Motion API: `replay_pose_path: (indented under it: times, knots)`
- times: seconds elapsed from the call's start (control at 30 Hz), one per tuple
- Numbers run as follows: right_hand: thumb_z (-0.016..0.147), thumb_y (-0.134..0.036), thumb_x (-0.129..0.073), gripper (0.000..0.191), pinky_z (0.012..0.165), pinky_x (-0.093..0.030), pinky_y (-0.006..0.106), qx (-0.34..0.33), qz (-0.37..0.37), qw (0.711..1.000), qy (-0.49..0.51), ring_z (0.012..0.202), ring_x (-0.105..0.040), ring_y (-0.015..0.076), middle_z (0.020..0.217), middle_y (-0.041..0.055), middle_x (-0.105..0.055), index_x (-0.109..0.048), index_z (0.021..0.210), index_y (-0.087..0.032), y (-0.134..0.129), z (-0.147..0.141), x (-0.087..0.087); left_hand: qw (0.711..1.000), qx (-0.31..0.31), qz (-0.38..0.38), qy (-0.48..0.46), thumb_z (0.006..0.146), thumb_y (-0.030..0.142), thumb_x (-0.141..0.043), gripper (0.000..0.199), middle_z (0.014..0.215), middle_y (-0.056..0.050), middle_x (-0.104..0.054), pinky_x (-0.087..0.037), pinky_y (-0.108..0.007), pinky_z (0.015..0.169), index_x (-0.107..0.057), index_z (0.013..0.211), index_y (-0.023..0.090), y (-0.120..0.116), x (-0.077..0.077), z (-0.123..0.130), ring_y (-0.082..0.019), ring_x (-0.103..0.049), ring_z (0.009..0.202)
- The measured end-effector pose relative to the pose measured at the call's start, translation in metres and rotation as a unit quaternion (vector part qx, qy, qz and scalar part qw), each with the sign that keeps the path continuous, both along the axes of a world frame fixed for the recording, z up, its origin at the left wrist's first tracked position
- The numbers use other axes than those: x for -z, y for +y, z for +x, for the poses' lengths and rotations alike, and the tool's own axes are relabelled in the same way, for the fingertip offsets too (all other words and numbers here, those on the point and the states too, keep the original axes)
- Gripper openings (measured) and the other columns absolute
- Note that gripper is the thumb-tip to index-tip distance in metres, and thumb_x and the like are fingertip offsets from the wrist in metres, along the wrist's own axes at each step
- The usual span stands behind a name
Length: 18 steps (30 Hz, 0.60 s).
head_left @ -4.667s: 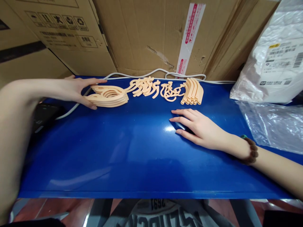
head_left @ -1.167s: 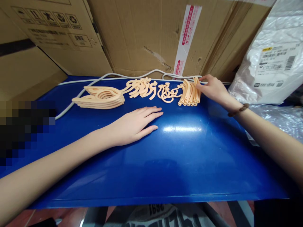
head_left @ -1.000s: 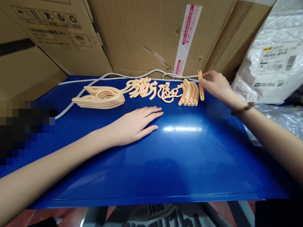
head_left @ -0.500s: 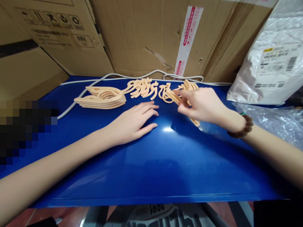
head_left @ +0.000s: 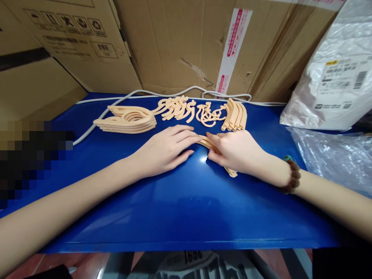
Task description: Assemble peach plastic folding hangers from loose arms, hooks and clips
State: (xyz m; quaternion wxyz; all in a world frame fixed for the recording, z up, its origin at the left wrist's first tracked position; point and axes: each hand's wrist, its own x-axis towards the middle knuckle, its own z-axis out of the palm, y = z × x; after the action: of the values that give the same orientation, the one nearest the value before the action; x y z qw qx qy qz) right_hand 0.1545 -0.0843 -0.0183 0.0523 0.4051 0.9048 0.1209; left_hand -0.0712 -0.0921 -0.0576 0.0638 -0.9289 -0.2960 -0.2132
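My right hand (head_left: 235, 152) is closed around a curved cream plastic hanger arm (head_left: 231, 172), low over the table; more than one strip may be in the grip. Its far end (head_left: 204, 141) reaches the fingertips of my left hand (head_left: 170, 149); I cannot tell whether they press on it. The left hand lies palm down with fingers stretched. Beyond the hands are a pile of plastic hanger hooks (head_left: 177, 108), a smaller group of hooks (head_left: 207, 116) and a row of matching curved hanger arms (head_left: 236, 114). Left of them sits a neat stack of larger curved hanger pieces (head_left: 124, 122).
Cardboard boxes (head_left: 180, 42) wall off the back of the blue table (head_left: 151, 217). A white cable (head_left: 162, 94) runs along the rear. At right stand a white parcel bag (head_left: 328, 77) and crumpled clear plastic (head_left: 334, 159).
My right hand has come down and left with the hanger arm, bringing its end to my left fingertips. The row of hanger arms behind shows more fully. My left hand has hardly moved.
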Motion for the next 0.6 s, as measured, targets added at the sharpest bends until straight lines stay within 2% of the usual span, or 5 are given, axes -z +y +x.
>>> replay_pose_path:
  times: [0.1, 0.2, 0.37, 0.47, 0.6]
  knots:
    - [0.094, -0.033, -0.042, 0.037, 0.052, -0.019, 0.031, -0.003, -0.008, 1.0, -0.003, 0.068, -0.067, 0.0238, 0.089, 0.0111, -0.074, -0.063, 0.116, -0.011, 0.0, 0.0, 0.0, 1.0, 0.005, 0.002, 0.012, 0.1, 0.026, -0.045, 0.034, 0.126, -0.008, -0.067, -0.046, -0.043, 0.105, -0.061, 0.128, 0.014, 0.002, 0.002, -0.002, -0.027, -0.053, 0.125]
    - [0.098, -0.032, -0.038, 0.035, 0.052, -0.019, 0.031, -0.014, -0.014, 1.0, 0.006, 0.067, -0.067, 0.0228, 0.088, 0.0103, -0.073, -0.064, 0.11, -0.012, 0.001, 0.001, 0.0, 1.0, -0.002, 0.0, 0.017, 0.1, 0.026, -0.044, 0.034, 0.125, -0.007, -0.068, -0.047, -0.042, 0.104, -0.063, 0.126, 0.014, 0.001, 0.001, -0.003, -0.027, -0.053, 0.124]
    - [0.105, -0.039, -0.027, 0.043, 0.052, -0.018, 0.03, -0.034, -0.017, 0.999, 0.023, 0.063, -0.065, 0.0198, 0.081, 0.0088, -0.071, -0.062, 0.102, -0.014, 0.005, 0.005, 0.003, 0.999, -0.027, -0.009, 0.022, 0.101, 0.026, -0.042, 0.033, 0.119, -0.009, -0.069, -0.049, -0.04, 0.099, -0.064, 0.122, 0.013, -0.001, -0.003, -0.001, -0.026, -0.056, 0.117]
    - [0.105, -0.033, -0.033, 0.035, 0.051, -0.018, 0.029, -0.05, -0.025, 0.998, 0.011, 0.062, -0.063, 0.0178, 0.083, 0.0084, -0.071, -0.062, 0.104, -0.014, 0.006, 0.006, 0.0, 0.998, -0.046, 0.001, 0.032, 0.102, 0.023, -0.039, 0.034, 0.113, -0.011, -0.068, -0.051, -0.038, 0.093, -0.062, 0.124, 0.013, 0.001, -0.003, -0.001, -0.025, -0.058, 0.107]
    - [0.102, -0.028, -0.037, 0.029, 0.051, -0.018, 0.029, -0.042, -0.03, 0.998, -0.018, 0.058, -0.059, 0.0175, 0.075, 0.0081, -0.068, -0.061, 0.098, -0.013, 0.008, 0.008, -0.01, 0.998, -0.051, 0.001, 0.04, 0.102, 0.021, -0.038, 0.033, 0.108, -0.011, -0.067, -0.052, -0.036, 0.085, -0.066, 0.118, 0.016, 0.003, -0.003, -0.004, -0.023, -0.058, 0.101]
